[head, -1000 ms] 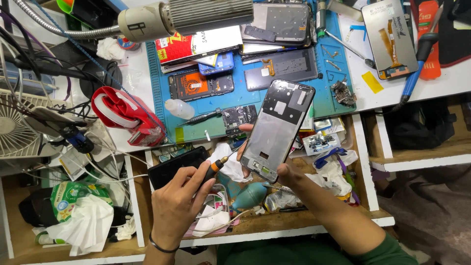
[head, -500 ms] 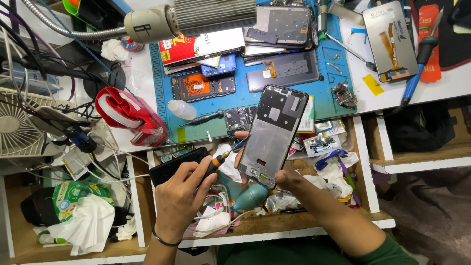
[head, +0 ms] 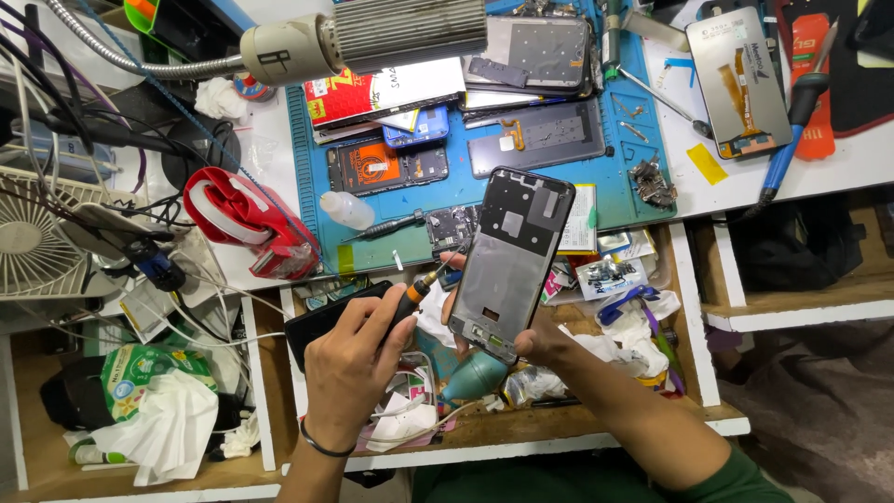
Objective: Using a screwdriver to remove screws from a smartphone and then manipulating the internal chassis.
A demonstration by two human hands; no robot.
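At the centre of the frame my right hand grips the lower end of a bare phone frame, tilted above an open, cluttered drawer. My left hand is closed around a small orange-handled screwdriver, its tip nearer the frame's edge than a moment ago. Beyond, a blue mat on the bench holds dismantled phones; a lamp head hangs upper left.

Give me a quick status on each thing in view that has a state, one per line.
Phone frame: opened, held up tilted in the right hand.
Screwdriver: gripped in the left hand, tip beside the frame's left edge.
Lamp: over the mat, on or off unclear.
Blue mat: covered with opened phones.
Bottle: lying on its side.
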